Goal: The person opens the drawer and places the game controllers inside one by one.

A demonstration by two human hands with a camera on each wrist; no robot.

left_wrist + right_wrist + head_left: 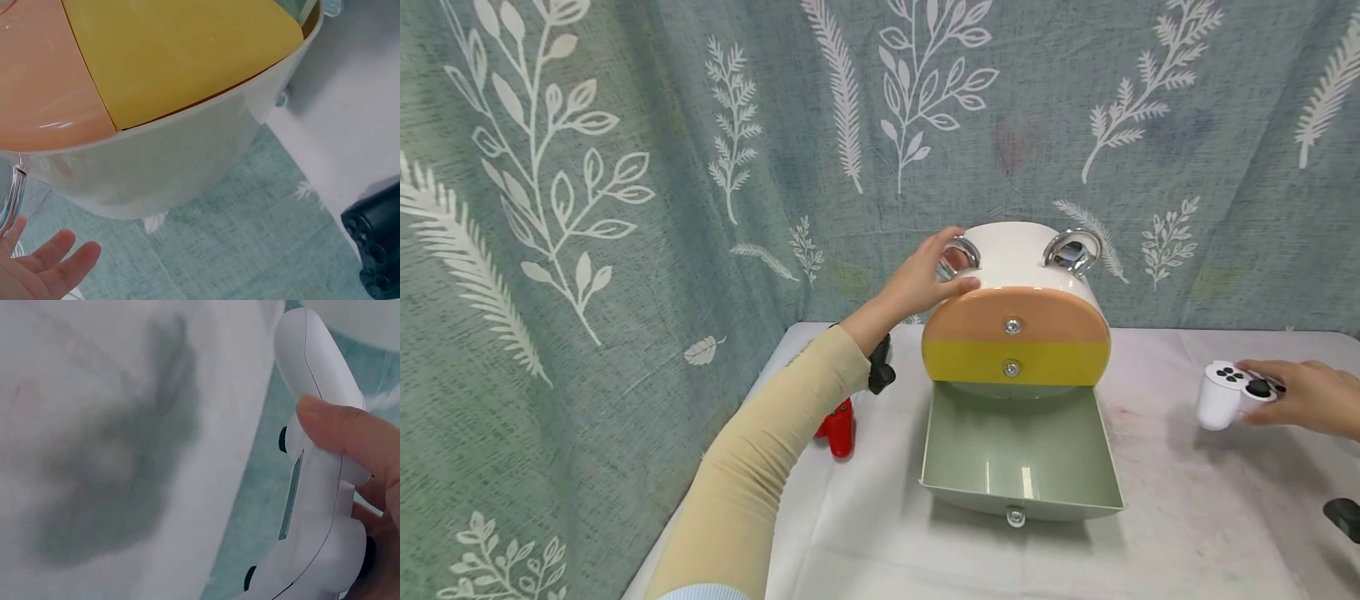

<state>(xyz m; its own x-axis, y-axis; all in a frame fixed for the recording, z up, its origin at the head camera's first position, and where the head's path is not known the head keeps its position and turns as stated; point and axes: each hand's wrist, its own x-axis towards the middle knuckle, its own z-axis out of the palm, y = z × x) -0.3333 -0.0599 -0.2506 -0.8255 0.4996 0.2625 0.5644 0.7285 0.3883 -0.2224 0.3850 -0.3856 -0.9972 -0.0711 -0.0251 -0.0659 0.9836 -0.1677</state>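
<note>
A rounded drawer box with a cream body, orange and yellow fronts and chrome ring handles stands on the white-covered table. Its sage-green bottom drawer is pulled out, with nothing inside. My left hand rests at the box's upper left, thumb and index finger spread about the chrome ring. In the left wrist view, other fingers of that hand are extended, apart from the box wall. Right of the box, my right hand holds a white game controller above the table, thumb pressed on its grip.
A red game controller lies left of the box. Partly behind my left forearm is a black controller; a dark controller shows in the left wrist view. A black object enters at the right edge. Leaf-patterned curtain hangs behind the table.
</note>
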